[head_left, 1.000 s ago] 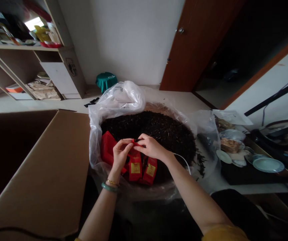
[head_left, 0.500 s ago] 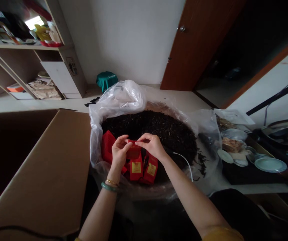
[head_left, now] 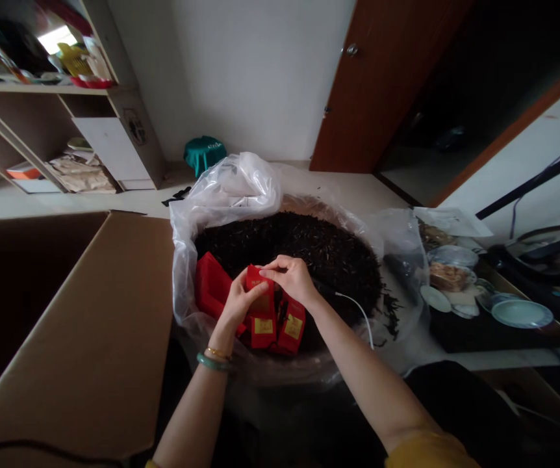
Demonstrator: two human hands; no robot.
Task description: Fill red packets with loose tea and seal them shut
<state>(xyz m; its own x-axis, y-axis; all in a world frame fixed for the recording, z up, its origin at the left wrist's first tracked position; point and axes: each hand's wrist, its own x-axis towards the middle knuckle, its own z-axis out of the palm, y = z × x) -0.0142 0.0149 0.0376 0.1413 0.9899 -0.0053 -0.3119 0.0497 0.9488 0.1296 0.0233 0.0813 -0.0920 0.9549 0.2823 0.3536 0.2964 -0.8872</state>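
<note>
Between both hands is a small red packet [head_left: 257, 279] with pale lettering near its top. My left hand [head_left: 239, 298] grips its left side, the thumb across the front. At the packet's top edge, the fingers of my right hand [head_left: 287, 276] pinch it. Just below lie red packets with gold labels, one [head_left: 263, 330] under the held packet and another [head_left: 292, 325] to its right. A larger red plastic bag or tray [head_left: 208, 284] is left of my left hand. Beneath everything, loose dark leaves that look like tea [head_left: 329, 250] fill a container lined with clear plastic [head_left: 185, 260].
An open cardboard box [head_left: 114, 312] stands close on the left. To the right, a pale dish [head_left: 522, 313] and bagged items sit on a dark tray. A white cable [head_left: 358, 309] lies over the leaves' right side. Some leaves [head_left: 391, 311] have spilled beside the container.
The red packet's top edge, earlier pinched folded between both hands, now stands up with its lettered front showing. My left thumb has moved across the front; the right hand still pinches the top.
</note>
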